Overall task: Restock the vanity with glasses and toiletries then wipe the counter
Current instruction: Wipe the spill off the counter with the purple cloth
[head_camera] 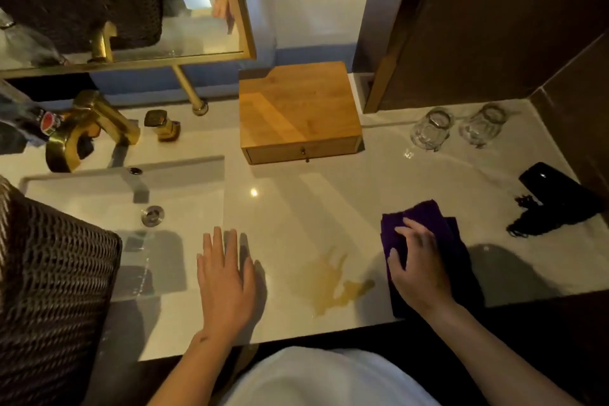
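A folded purple cloth (425,217) lies on the pale counter (296,208) near the front right, and my right hand (418,267) presses down on it with fingers spread over the fabric. Left of the cloth a yellow spill (333,287) spreads on the counter. My left hand (225,277) rests flat and empty on the counter beside the sink, fingers apart. Two clear glasses (430,130) (481,125) stand upside down at the back right. A wooden drawer box (298,109) sits at the back middle.
The white sink (99,194) with a gold faucet (85,128) and a gold knob (163,125) fills the left. A dark wicker basket (52,290) stands at the front left. A black hair dryer (557,194) with coiled cord lies far right. A gold-framed mirror (131,3) hangs behind.
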### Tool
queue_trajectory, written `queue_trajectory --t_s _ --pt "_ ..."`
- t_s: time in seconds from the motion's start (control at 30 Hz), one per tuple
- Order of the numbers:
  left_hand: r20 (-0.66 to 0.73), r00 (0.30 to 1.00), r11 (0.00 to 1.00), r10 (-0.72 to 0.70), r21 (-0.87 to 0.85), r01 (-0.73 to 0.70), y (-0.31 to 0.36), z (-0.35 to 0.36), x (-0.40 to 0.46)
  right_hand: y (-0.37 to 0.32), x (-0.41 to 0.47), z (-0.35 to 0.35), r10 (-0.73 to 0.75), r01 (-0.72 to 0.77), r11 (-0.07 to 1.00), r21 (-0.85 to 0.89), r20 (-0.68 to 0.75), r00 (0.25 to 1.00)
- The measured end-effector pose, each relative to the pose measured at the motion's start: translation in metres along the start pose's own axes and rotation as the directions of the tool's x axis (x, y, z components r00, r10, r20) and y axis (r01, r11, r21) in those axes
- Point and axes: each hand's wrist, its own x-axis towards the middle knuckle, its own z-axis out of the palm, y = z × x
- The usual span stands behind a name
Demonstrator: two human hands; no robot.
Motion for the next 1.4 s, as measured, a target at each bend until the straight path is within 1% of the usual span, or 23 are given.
queue_trajectory --t_s 0.13,0.23,0.3,0.4,0.5,0.6,0.7,0.77,0.8,0.9,0.97,1.03,1.13,1.2,1.4 --pt "0.065 0.998 0.998 -0.008 0.059 0.005 -0.024 0.002 -0.034 0.031 -0.023 0.005 -0.025 0.039 0.975 -0.221 0.066 0.998" --pt "0.085 0.996 0.983 -0.007 0.182 -0.008 -0.032 0.007 -0.043 0.040 -0.025 0.015 0.022 0.015 0.953 -0.303 0.116 0.993" --pt "0.092 0.996 0.968 -0.016 0.252 -0.008 -0.035 0.012 -0.044 0.040 -0.024 0.021 0.054 -0.014 0.948 -0.317 0.117 0.992" --pt "0.078 0.997 0.966 -0.027 0.258 0.006 -0.036 0.014 -0.044 0.032 -0.020 0.029 0.107 -0.082 0.954 -0.289 0.072 0.992" --pt "0.074 0.997 0.963 -0.016 0.268 -0.005 -0.037 0.016 -0.045 0.022 -0.014 0.035 0.166 -0.162 0.952 -0.261 -0.007 0.986" --pt "0.078 0.997 0.961 -0.021 0.275 -0.002 -0.039 0.017 -0.045 0.021 -0.011 0.039 0.155 -0.173 0.952 -0.254 -0.088 0.984" --pt "0.078 0.997 0.960 -0.025 0.280 0.002 -0.039 0.018 -0.044 0.027 -0.012 0.043 0.122 -0.152 0.953 -0.261 -0.127 0.984" --pt "0.076 0.997 0.962 -0.026 0.273 0.004 -0.039 0.019 -0.044 0.029 -0.012 0.047 0.115 -0.151 0.965 -0.215 -0.170 0.979" --pt "0.075 0.997 0.962 -0.026 0.272 0.004 -0.039 0.019 -0.044 0.030 -0.012 0.048 0.126 -0.158 0.975 -0.155 -0.198 0.972" --pt "0.070 0.997 0.962 -0.025 0.272 0.005 -0.039 0.019 -0.044 0.027 -0.015 0.046 0.196 -0.175 0.979 0.101 -0.271 0.942" --pt "0.066 0.998 0.961 -0.024 0.275 0.004 -0.038 0.019 -0.044 0.024 -0.020 0.045 0.254 -0.195 0.955 0.224 -0.278 0.926" --pt "0.068 0.997 0.962 -0.022 0.273 0.002 -0.038 0.019 -0.044 0.019 -0.026 0.047 0.277 -0.201 0.934 0.295 -0.245 0.929" --pt "0.066 0.998 0.963 -0.018 0.269 -0.001 -0.039 0.019 -0.045 0.002 -0.036 0.055 0.289 -0.204 0.905 0.372 -0.187 0.939" --pt "0.058 0.998 0.964 -0.013 0.267 -0.003 -0.039 0.019 -0.045 -0.014 -0.044 0.061 0.283 -0.206 0.899 0.387 -0.154 0.947" --pt "0.041 0.999 0.964 0.003 0.265 -0.013 -0.040 0.020 -0.044 -0.050 -0.062 0.090 0.137 -0.099 0.907 0.410 -0.064 0.988"
